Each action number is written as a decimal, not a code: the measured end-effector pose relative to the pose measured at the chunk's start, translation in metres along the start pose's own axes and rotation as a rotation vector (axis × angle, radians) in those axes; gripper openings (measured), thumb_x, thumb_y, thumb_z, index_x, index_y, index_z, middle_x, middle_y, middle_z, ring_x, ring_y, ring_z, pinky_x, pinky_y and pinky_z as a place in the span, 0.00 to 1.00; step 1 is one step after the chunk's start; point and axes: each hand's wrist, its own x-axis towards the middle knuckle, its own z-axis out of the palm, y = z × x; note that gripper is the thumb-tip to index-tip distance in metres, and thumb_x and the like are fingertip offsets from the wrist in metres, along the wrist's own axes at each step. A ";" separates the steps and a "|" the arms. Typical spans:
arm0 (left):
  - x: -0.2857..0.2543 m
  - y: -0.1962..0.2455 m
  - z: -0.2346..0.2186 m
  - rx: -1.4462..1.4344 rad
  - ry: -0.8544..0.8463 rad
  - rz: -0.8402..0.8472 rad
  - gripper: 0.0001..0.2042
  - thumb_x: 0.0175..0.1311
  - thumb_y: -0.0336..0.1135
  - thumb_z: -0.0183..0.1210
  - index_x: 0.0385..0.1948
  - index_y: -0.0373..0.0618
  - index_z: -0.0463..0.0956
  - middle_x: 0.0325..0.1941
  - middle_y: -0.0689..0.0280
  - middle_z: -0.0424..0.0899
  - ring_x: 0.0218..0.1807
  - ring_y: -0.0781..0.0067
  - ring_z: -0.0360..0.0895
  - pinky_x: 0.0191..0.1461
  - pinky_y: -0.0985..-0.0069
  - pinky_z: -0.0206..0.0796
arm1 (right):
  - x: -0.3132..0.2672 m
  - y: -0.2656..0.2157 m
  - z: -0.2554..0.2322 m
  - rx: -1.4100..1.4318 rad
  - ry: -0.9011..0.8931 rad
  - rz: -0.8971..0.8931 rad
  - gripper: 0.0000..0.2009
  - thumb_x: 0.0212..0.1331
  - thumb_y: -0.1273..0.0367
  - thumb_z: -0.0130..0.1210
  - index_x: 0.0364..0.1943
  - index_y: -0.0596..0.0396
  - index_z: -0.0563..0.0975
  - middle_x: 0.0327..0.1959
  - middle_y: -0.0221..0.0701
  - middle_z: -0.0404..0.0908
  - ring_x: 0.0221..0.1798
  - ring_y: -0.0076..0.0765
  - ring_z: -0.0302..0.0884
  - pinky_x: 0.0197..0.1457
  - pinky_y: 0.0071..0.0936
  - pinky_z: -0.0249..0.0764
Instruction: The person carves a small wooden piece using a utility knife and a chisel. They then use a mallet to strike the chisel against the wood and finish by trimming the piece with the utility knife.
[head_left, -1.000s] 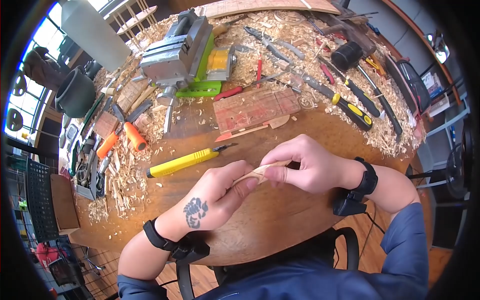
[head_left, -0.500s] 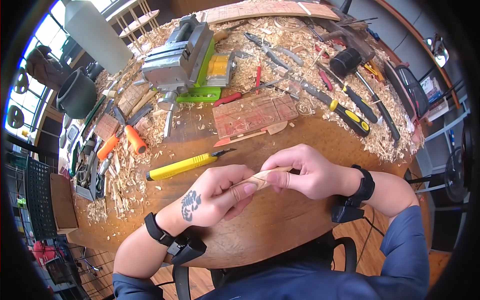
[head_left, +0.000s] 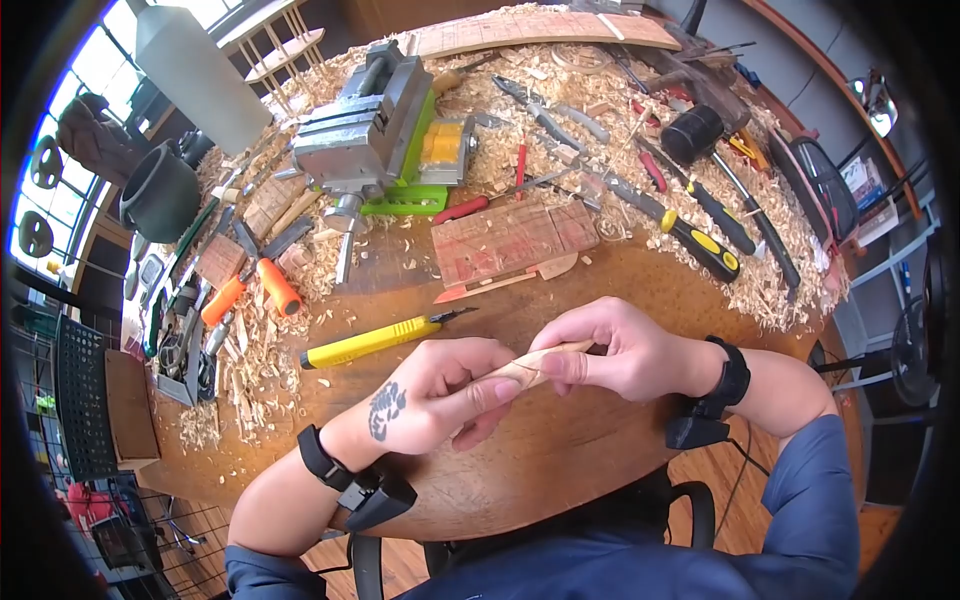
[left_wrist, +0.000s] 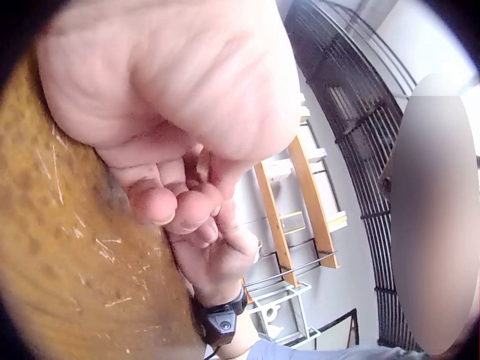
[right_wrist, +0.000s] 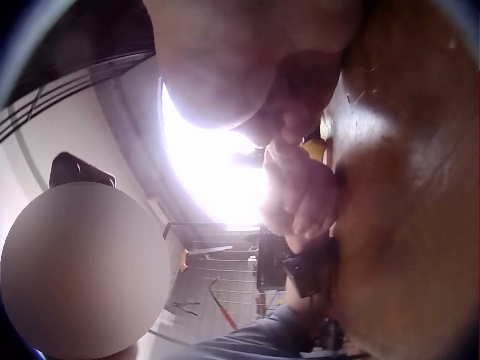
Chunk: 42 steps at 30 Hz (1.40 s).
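A small pale carved wooden piece (head_left: pixel 524 369) is held between the two hands above the table's near part. The left hand (head_left: pixel 436 398) pinches its left end between thumb and curled fingers. At its right end, the right hand (head_left: pixel 628 352) pinches it with thumb and forefinger. In the left wrist view the left hand (left_wrist: pixel 172 90) fills the top and mostly hides the piece. The right wrist view is dim, with the right hand (right_wrist: pixel 247 60) close to the lens. A yellow utility knife (head_left: pixel 372 343) lies on the table just beyond the left hand.
Beyond the hands lie a reddish marked board (head_left: pixel 512 240) and a thin blade-shaped wooden piece. A metal vise (head_left: pixel 350 140) stands behind at left. Wood shavings, orange-handled tools, a black mallet (head_left: pixel 691 130) and a yellow-black handled tool (head_left: pixel 702 247) cover the far side and right.
The wooden piece has been tilted slightly between the fingers, and both hands have shifted a little lower in the head view. The grip of each hand stays on it.
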 end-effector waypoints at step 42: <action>0.000 -0.012 0.022 0.743 0.464 0.512 0.04 0.68 0.25 0.65 0.39 0.34 0.87 0.28 0.56 0.85 0.26 0.57 0.83 0.30 0.66 0.73 | 0.005 0.012 -0.002 -0.444 0.227 -0.352 0.07 0.67 0.69 0.72 0.45 0.54 0.91 0.35 0.32 0.90 0.35 0.27 0.84 0.38 0.27 0.77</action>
